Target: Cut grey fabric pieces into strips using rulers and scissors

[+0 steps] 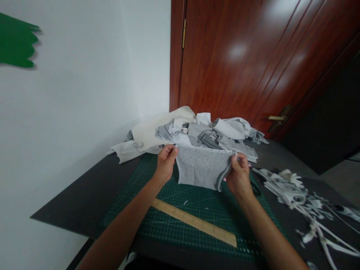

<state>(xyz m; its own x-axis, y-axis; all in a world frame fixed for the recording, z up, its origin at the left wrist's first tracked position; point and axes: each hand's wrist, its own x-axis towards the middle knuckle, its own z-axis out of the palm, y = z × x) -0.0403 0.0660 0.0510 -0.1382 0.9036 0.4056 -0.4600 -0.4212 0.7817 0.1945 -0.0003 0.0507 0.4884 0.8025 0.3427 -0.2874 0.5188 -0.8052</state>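
Dark counter (pixel 81 191) bears fabric scraps (pixel 197 131) on its far side. Left hand (pixel 165 161) and right hand (pixel 239 174) pinch gray cloth (pixel 202 167) by 2 corners.

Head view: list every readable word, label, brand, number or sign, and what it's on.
None readable.
Ruler: faint marks, too small and blurred to read.
Cutting mat: grid lines show; any numbers are too small to read.
Gray cloth: no lettering visible on the side facing the camera.
Door and green shape on the wall: no lettering visible.
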